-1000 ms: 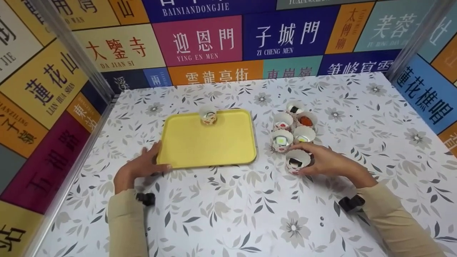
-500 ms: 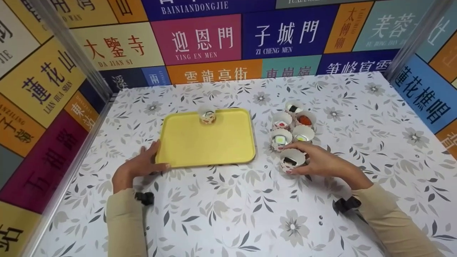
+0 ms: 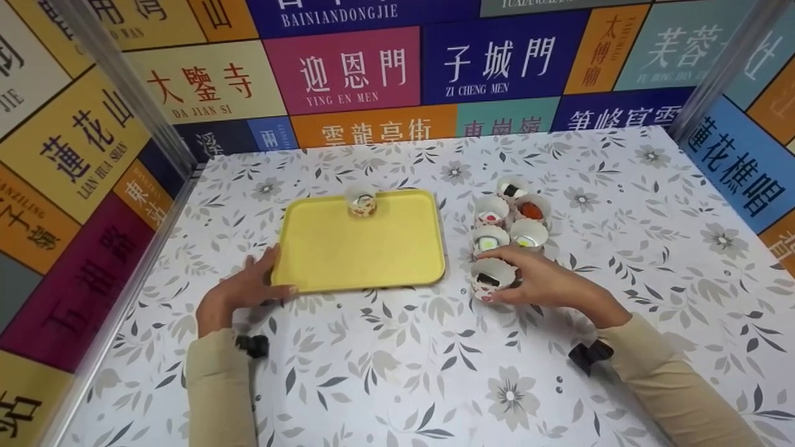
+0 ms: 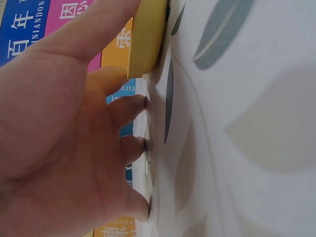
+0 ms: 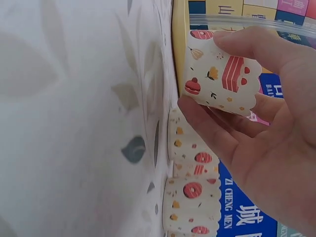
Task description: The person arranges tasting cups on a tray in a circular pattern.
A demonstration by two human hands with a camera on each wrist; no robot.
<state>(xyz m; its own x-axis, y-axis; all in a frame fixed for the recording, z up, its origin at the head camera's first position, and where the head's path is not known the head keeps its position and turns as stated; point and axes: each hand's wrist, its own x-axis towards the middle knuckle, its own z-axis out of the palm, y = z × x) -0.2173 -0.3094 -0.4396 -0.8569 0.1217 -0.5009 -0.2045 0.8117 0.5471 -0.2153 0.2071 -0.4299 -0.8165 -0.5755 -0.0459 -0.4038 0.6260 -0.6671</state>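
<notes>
My right hand [image 3: 546,279] grips a paper baking cup [image 5: 212,74] between thumb and fingers. The cup has cake and doughnut prints, and a black-and-white piece like toy sushi [image 3: 488,279] lies inside it. In the right wrist view the cup looks slightly lifted off the table. My left hand [image 3: 245,285] touches the near left corner of a yellow tray [image 3: 360,254], thumb at the front edge and spread fingers along the left side. On the tray's far edge area stands another paper cup [image 3: 362,203] with a small piece in it.
Several more filled paper cups [image 3: 490,242] stand grouped right of the tray, one holding an orange-red piece [image 3: 531,211]. A leaf-patterned white cloth [image 3: 385,372] covers the table. Colourful panels with lettering [image 3: 348,68] rise behind and at both sides.
My right hand has moved left with the gripped paper cup, away from the right side of the cup group and closer to the tray. The left hand and tray stay put.
</notes>
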